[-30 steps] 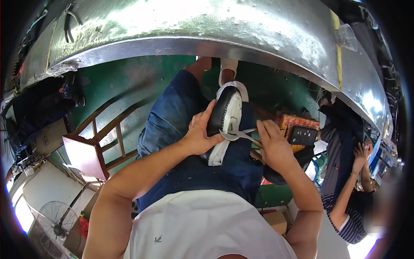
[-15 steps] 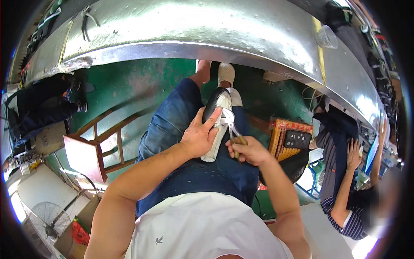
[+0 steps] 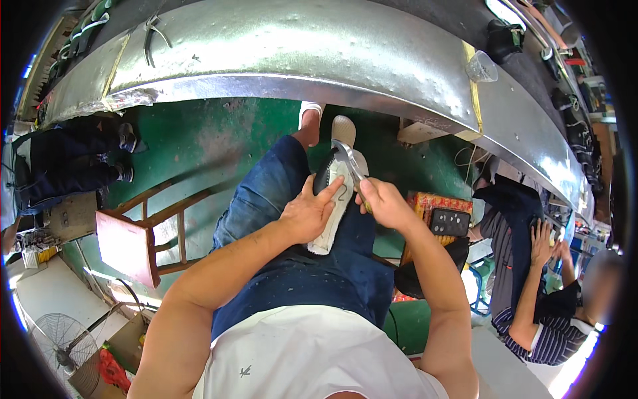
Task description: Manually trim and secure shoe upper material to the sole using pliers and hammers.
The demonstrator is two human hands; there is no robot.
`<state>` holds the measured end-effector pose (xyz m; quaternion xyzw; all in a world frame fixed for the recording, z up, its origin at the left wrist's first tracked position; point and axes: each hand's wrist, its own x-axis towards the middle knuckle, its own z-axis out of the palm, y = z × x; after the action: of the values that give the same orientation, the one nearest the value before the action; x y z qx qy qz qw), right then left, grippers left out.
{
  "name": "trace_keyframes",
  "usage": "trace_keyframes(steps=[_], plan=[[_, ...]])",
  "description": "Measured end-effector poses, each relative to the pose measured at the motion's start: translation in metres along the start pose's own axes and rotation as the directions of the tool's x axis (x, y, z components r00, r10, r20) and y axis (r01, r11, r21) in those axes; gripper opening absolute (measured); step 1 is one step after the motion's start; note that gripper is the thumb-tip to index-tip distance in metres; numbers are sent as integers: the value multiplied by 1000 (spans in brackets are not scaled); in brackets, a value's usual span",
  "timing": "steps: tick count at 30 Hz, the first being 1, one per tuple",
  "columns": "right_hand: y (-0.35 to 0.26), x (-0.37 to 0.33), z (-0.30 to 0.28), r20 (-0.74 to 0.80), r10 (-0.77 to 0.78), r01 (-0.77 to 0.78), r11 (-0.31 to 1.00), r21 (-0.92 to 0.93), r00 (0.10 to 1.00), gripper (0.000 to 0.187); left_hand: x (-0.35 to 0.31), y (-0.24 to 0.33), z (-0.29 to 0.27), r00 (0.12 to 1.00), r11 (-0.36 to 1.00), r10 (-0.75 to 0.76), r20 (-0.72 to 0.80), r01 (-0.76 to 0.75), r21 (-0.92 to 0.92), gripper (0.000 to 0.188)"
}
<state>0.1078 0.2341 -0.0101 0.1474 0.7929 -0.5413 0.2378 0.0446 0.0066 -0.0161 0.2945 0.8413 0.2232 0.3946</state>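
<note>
A black shoe upper with its white insole side up [image 3: 334, 199] rests on my lap over blue jeans. My left hand [image 3: 307, 214] grips it from the left, fingers laid across the white sole. My right hand [image 3: 383, 203] is closed around the handles of a metal plier-like tool [image 3: 347, 157], whose jaws touch the toe end of the shoe. My feet in white shoes stand on the green floor beyond.
A long curved sheet-metal bench [image 3: 332, 60] runs across the top. A wooden chair [image 3: 143, 229] stands left. A box with a black device [image 3: 446, 219] sits right of my knee. A person in a striped shirt [image 3: 538, 319] sits right; a fan [image 3: 60, 342] lower left.
The shoe has been turned from its black side to sole-up and lowered onto my lap. My right hand took up the metal tool and brought it to the toe.
</note>
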Motion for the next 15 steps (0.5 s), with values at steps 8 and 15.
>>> trace_keyframes(steps=[8,15], plan=[[-9,-16,12,-28,-97,97,995,-14,995,55,4,-6,6,986,956,-139,-87,111,-270,99],[-4,-37,31,-21,-105,93,944,-318,994,45,8,-16,-10,995,925,-102,-6,93,-368,106]])
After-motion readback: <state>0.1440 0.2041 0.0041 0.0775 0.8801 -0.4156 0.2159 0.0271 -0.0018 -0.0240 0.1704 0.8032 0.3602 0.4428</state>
